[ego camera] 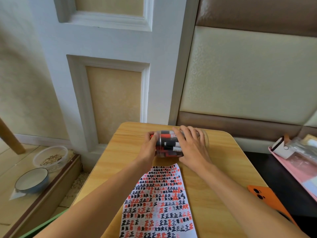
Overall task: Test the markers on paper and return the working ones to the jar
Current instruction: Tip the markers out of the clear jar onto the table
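The right hand (192, 146) is laid over the top of a clear plastic jar (178, 143), its fingers spread and curved round the jar's wall so that the jar is gripped from above. The left hand (149, 145) is placed at the jar's left end, where the mouth appears to be; its fingers are curled there against a red marker end (151, 136), though whether that marker is pinched cannot be told through the blur. The jar is lying on its side at the far middle of a wooden table (214, 177), and red, black and white markers (169, 143) are seen packed lengthwise inside it. Just nearer than the jar, a sheet of paper (157, 203) covered with rows of red and black test marks is spread along the table's middle, between the two forearms. An orange phone (264, 194) is lying at the table's right edge. Further right, a pink tray (291, 170) is seen holding oddments. On the floor to the left, a clear container of seeds (51, 158) is set beside a blue-rimmed bowl (31, 181).
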A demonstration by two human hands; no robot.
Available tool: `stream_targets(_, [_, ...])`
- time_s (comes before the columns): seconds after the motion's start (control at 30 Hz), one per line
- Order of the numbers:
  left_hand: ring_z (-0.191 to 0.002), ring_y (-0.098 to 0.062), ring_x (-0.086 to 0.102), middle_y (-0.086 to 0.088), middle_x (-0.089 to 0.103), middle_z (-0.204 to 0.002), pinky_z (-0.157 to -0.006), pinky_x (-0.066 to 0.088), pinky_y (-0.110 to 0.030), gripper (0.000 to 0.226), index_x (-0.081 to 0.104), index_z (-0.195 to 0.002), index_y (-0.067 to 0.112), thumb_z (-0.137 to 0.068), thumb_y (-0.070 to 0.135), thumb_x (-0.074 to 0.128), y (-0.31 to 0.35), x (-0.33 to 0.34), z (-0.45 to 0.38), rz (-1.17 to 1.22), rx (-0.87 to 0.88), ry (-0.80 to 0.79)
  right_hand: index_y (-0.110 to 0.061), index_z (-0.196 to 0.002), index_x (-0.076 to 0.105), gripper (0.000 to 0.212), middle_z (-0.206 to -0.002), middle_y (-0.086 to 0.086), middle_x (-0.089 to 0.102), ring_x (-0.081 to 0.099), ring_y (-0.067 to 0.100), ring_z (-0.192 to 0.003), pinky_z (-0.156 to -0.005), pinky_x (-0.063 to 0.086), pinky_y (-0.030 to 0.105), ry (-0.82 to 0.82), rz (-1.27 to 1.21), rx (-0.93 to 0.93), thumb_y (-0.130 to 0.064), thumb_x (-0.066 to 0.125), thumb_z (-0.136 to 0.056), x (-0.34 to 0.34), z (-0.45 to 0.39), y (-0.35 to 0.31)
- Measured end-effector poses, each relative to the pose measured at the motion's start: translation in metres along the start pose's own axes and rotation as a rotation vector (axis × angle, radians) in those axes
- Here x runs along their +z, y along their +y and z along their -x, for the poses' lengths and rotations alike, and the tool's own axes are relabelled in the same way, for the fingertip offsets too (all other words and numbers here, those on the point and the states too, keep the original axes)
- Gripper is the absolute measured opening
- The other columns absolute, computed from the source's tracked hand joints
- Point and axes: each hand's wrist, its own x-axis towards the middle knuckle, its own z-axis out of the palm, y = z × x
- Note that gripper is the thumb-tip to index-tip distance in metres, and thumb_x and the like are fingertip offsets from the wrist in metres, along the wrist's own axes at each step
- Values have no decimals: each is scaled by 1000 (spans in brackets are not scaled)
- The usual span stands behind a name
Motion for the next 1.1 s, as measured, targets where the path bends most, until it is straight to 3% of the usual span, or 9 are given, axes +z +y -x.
stream_targets(0.17, [-109, -28, 65, -13, 61, -124, -73, 59, -27, 24, 51, -125, 17, -106, 31, 49, 0, -6, -6, -78, 79, -59, -27, -158, 25, 109, -156, 5, 34, 25, 27, -143, -121, 18, 48, -13, -2, -3, -32, 89, -70, -5, 2, 8])
stream_targets(0.3, [-103, -26, 63, -16, 60, -119, -70, 55, -27, 22, 50, -121, 16, -109, 29, 37, -1, -8, -10, -77, 82, 77, -25, -159, 26, 113, -155, 4, 35, 29, 27, -142, -121, 19, 48, -22, 21, 5, -35, 91, -67, -6, 5, 17])
stream_targets(0.37, [-107, -27, 62, -14, 60, -122, -77, 53, -32, 24, 53, -117, 26, -106, 39, 36, -6, -10, -14, -103, 68, 133, -24, -158, 27, 113, -154, 5, 36, 30, 27, -141, -120, 21, 48, -24, 26, 9, -35, 91, -66, -5, 6, 19])
stream_targets(0.47, [-111, -25, 62, -9, 59, -124, -91, 56, -41, 36, 55, -116, 36, -100, 63, 38, -10, -8, -14, -216, 120, 42, -25, -157, 27, 111, -153, 4, 36, 29, 26, -140, -119, 21, 47, -25, 13, 7, -35, 90, -67, -4, 5, 13])
stream_targets(0.57, [-104, -22, 67, -9, 64, -116, -78, 59, -28, 34, 52, -118, 25, -106, 54, 38, -9, -3, -12, -181, 212, -10, -26, -156, 28, 108, -153, 4, 36, 26, 25, -140, -119, 21, 47, -19, -29, 24, -37, 89, -68, -1, 3, 9])
stream_targets(0.77, [-89, -20, 56, -2, 61, -91, -74, 47, -32, 33, 53, -94, 26, -109, 43, 28, -23, -2, -23, -560, 442, 260, -27, -155, 31, 108, -151, 3, 38, 25, 24, -138, -119, 22, 48, -12, -69, 38, -38, 90, -66, 3, 4, 9])
stream_targets(0.9, [-87, -20, 54, -4, 59, -88, -71, 40, -27, 38, 52, -88, 19, -110, 37, 28, -20, -12, -27, -578, 406, 339, -29, -156, 27, 108, -153, 2, 35, 27, 25, -141, -120, 20, 47, -42, -52, 41, -40, 89, -68, 4, 7, 22])
stream_targets(1.0, [-89, -28, 56, -5, 60, -85, -75, 42, -37, 41, 52, -85, 17, -110, 36, 26, -22, -33, -41, -593, 369, 389, -31, -157, 22, 109, -155, 0, 30, 23, 23, -143, -121, 17, 45, -71, -26, 67, -40, 87, -70, 3, 8, 35])
stream_targets(1.1, [-97, -18, 52, -7, 58, -98, -80, 43, -30, 39, 55, -96, 20, -109, 45, 28, -19, -40, -39, -611, 333, 266, -32, -158, 18, 110, -156, -1, 27, 21, 22, -144, -121, 16, 44, -97, -13, 67, -41, 85, -72, 3, 7, 40])
